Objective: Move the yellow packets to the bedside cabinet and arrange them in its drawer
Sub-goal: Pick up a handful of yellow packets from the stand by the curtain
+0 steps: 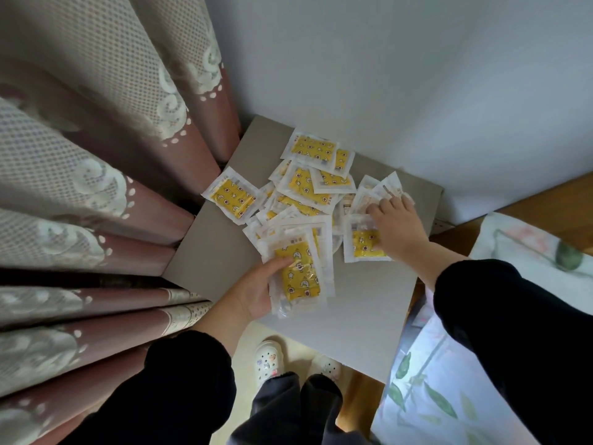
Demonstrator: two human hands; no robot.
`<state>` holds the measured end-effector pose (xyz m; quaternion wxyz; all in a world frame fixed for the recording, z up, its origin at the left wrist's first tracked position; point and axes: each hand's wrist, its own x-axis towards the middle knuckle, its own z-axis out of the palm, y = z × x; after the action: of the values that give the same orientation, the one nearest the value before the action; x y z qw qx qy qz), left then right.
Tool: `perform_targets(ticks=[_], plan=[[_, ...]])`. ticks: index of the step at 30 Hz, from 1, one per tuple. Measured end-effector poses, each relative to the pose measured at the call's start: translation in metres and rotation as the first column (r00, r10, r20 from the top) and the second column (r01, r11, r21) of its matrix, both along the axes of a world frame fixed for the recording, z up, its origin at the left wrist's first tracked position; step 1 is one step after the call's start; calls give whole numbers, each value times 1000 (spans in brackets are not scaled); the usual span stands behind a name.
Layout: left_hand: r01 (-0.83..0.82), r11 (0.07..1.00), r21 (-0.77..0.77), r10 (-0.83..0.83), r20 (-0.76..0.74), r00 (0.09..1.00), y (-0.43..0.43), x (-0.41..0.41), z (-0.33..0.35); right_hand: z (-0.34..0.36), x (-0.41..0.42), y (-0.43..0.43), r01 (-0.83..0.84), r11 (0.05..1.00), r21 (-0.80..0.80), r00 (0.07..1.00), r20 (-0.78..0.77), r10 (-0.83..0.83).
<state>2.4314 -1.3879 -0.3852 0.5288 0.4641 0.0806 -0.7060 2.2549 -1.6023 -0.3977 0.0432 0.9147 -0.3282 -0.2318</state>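
Note:
Several yellow packets (pixel 309 187) with white edges lie in a loose pile on the grey top of the bedside cabinet (pixel 362 316). One packet (pixel 232 199) sits apart at the left edge, another (pixel 313 149) at the back. My left hand (pixel 256 292) grips a stack of packets (pixel 300 277) from the left, thumb on top. My right hand (pixel 399 228) reaches into the right side of the pile, fingers curled on pale packets (pixel 372 195), its palm over a yellow packet (pixel 364 244). No drawer is visible.
Pink curtains with lace trim (pixel 96 187) hang close along the cabinet's left side. A white wall (pixel 385 75) stands behind. A floral bedcover (pixel 433 380) lies to the right. My feet in white clogs (pixel 268 358) stand on the floor before the cabinet.

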Motion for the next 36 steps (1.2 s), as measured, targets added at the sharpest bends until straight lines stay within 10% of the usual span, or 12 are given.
perform_targets(ticks=[14, 36], plan=[[-87, 991, 103, 74, 121, 990, -10, -3, -7, 15, -8, -1, 397, 819, 414, 877, 92, -471], [-79, 989, 126, 60, 144, 988, -10, -5, -12, 1, 1, -20, 514, 789, 336, 770, 224, -597]])
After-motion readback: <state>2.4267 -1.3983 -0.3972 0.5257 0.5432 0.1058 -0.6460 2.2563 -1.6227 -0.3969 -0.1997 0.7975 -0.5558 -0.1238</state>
